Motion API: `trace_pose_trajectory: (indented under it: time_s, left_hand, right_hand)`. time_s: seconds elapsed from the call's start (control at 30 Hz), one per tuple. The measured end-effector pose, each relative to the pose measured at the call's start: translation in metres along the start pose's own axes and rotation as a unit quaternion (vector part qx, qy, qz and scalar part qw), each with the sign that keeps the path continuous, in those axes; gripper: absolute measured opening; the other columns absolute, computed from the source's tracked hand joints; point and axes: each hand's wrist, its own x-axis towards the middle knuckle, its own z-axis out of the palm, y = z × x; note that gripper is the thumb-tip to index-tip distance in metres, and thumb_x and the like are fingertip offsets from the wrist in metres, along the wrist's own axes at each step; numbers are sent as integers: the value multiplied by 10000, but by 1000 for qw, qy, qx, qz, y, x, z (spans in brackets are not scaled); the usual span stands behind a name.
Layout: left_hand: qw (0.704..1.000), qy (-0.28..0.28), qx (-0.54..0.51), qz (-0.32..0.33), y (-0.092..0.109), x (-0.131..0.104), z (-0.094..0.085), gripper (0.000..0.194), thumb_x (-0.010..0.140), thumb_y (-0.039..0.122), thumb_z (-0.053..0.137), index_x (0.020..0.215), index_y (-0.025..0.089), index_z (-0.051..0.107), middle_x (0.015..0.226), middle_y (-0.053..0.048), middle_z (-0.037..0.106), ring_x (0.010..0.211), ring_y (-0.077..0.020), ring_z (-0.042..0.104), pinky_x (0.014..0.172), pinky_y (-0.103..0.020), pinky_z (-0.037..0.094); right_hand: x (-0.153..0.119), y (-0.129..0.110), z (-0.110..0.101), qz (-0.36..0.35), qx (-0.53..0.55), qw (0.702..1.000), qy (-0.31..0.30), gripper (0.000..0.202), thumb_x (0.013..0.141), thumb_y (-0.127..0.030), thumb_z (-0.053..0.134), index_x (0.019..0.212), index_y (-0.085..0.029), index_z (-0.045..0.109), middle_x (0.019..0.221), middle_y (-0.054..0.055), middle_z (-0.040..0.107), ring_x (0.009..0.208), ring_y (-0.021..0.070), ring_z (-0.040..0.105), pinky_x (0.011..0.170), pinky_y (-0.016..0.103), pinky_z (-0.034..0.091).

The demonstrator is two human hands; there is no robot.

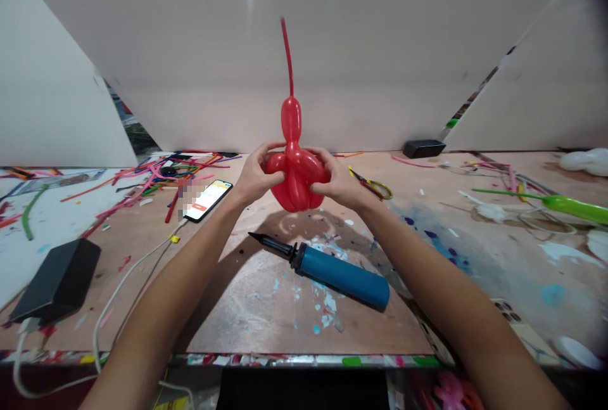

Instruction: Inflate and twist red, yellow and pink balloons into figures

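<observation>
Between my two hands is a red twisted balloon (298,179), a cluster of rounded loops with one short bubble above it and a thin uninflated tail pointing up. My left hand (260,172) grips the left side of the cluster, thumb in front and fingers behind. On the right side my right hand (335,179) holds it the same way, its fingers partly hidden behind the loops. The balloon is raised above the table. Below it, a blue hand pump (344,275) with a black nozzle lies on the tabletop.
A lit phone (209,199) on a cable and many loose balloons (152,182) lie left. A black box-shaped device (57,280) sits nearer. Yellow-handled scissors (373,183) rest behind my right wrist. A green balloon (577,208) lies right. White panels (361,49) stand behind.
</observation>
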Motion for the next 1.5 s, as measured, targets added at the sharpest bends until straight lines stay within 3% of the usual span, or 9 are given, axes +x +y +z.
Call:
trace_pose_trajectory:
  time_s: [0.17, 0.37, 0.5, 0.6, 0.67, 0.9, 1.1, 1.3, 1.5]
  left_hand:
    - [999, 20, 38, -15, 4, -2, 4, 506, 540, 61, 610, 1033, 166, 562, 760, 32, 641, 605, -86, 551, 586, -197, 431]
    - [996, -56, -41, -61, 3, -2, -2, 342, 610, 211, 791, 906, 137, 636, 830, -11, 655, 723, -113, 596, 677, -224, 471]
    - [989, -47, -117, -78, -1, -3, 0, 442, 654, 248, 811, 1049, 173, 628, 946, -43, 676, 808, -146, 636, 745, -268, 495]
    - [977, -111, -138, -119, -1, -3, 2, 393, 682, 271, 798, 1022, 132, 657, 989, -94, 679, 875, -191, 650, 815, -324, 498]
    - [971, -137, -142, -132, -1, -3, 1, 331, 694, 279, 790, 960, 118, 679, 967, -99, 679, 867, -194, 648, 832, -340, 494]
    - [975, -108, -136, -136, -4, -3, -1, 331, 717, 331, 781, 971, 151, 670, 892, -51, 657, 761, -141, 607, 739, -291, 489]
    - [980, -8, -144, -137, -5, -2, 6, 312, 762, 392, 745, 895, 132, 634, 807, -41, 637, 682, -125, 589, 654, -273, 487]
    - [962, -30, -238, -127, -1, -6, 19, 400, 740, 292, 759, 1088, 142, 632, 1020, -93, 685, 917, -210, 653, 834, -351, 513]
    - [953, 0, -270, -137, -4, -9, 29, 355, 741, 339, 724, 1032, 156, 636, 1032, -103, 710, 988, -265, 664, 809, -360, 531]
  right_hand:
    - [1, 3, 1, 9, -23, 999, 20, 620, 555, -121, 627, 1163, -210, 543, 1145, 53, 634, 984, 228, 620, 840, 347, 505]
    - [2, 12, 0, 30, 60, 998, -3, 382, 552, -102, 550, 918, -172, 635, 809, -16, 650, 731, 158, 588, 641, 258, 441]
    - [1, 12, -4, 57, 108, 992, -13, 420, 551, -81, 570, 952, -189, 632, 863, -11, 673, 759, 162, 601, 660, 258, 453]
    - [0, 10, -10, 78, 90, 992, -42, 479, 562, -75, 576, 1022, -198, 628, 964, 12, 684, 820, 179, 613, 690, 271, 474]
    - [1, 11, -14, 75, 72, 994, -25, 494, 568, -77, 568, 1040, -209, 624, 993, 14, 679, 849, 187, 615, 696, 275, 478]
    - [4, 14, -18, 67, 69, 995, -17, 481, 581, -96, 568, 1045, -211, 633, 967, 15, 682, 819, 196, 617, 662, 290, 479]
    - [-1, 9, -13, 69, 113, 991, 4, 504, 709, -287, 747, 1185, -250, 585, 1116, 43, 670, 916, 200, 638, 786, 325, 517]
    - [1, 11, 4, 25, 140, 988, 68, 490, 708, -391, 778, 1141, -240, 606, 1111, 49, 675, 950, 203, 644, 857, 350, 522]
    - [3, 10, 22, 0, 157, 978, 137, 453, 717, -403, 760, 1108, -248, 593, 1126, 35, 670, 999, 191, 644, 933, 356, 501]
